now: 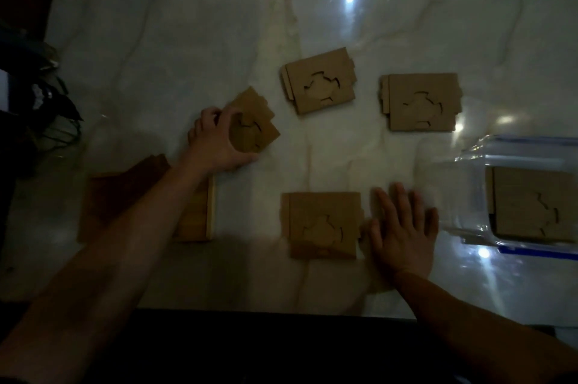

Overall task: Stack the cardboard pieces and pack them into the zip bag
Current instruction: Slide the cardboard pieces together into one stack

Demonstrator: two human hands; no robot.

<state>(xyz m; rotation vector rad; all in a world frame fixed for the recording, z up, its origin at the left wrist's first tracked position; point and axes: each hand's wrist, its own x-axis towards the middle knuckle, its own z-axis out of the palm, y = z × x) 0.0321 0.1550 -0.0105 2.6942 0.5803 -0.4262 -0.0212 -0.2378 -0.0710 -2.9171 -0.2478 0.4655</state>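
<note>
Across the glossy marble table, the far half and the far left lie bare, while the near edge meets dark floor just behind both forearms. Brown cardboard pieces sit in small, loosely squared stacks, each flat sheet notched along its sides and cut with a jagged puzzle-like outline in the middle. One stack lies near the centre, a second to its right, and a third close to the near edge. At the right edge a clear zip bag with blue closure strips lies flat, mouth toward the centre, with a cardboard stack already inside. Left of centre, the left hand curls its fingers and thumb around a tilted, fanned stack, gripping its near-left corner. Under that forearm rests another cardboard pile, dim and partly hidden. The right hand lies flat, fingers spread, palm down on the table, just beside the near stack's right edge and holding nothing. Bare marble separates it from the bag.
</note>
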